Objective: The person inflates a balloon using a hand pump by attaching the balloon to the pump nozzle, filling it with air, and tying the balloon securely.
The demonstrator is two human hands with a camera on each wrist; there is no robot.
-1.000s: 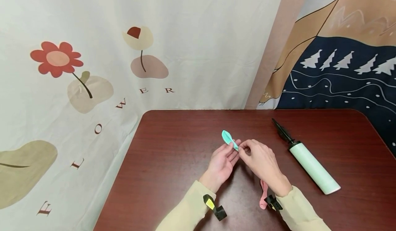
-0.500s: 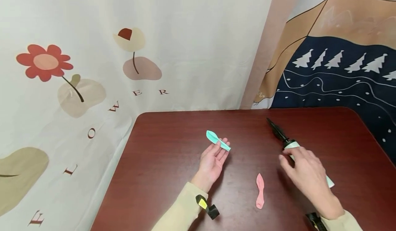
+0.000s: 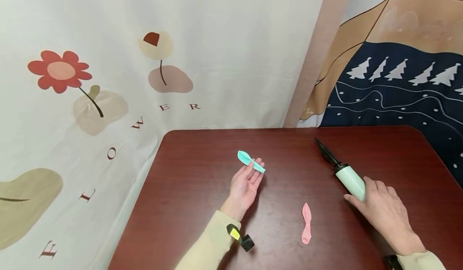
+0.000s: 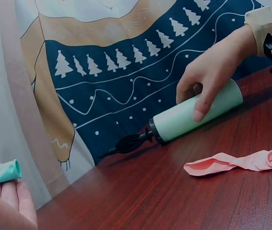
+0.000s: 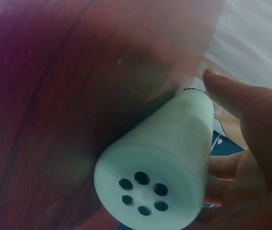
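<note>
My left hand (image 3: 243, 189) pinches a limp teal balloon (image 3: 245, 157) between thumb and fingers, palm turned up. The balloon's open neck (image 4: 14, 169) points away from the palm in the left wrist view. At the right, my right hand (image 3: 387, 213) grips the pale green barrel of a balloon pump (image 3: 351, 183), thumb on the near side and fingers over the far side. The pump's black nozzle (image 4: 128, 142) points to the back left. Small round holes show in its end cap (image 5: 143, 191) in the right wrist view.
A deflated pink balloon (image 3: 306, 223) lies on the dark red table (image 3: 202, 173) between the two hands. Behind the table hang a white curtain (image 3: 231, 53) with flower prints and a navy cloth (image 3: 394, 97) with white trees.
My right hand has left the teal balloon, moved right and taken hold of the pump. My left hand has shifted left, still holding the teal balloon. The pink balloon is fully uncovered.
</note>
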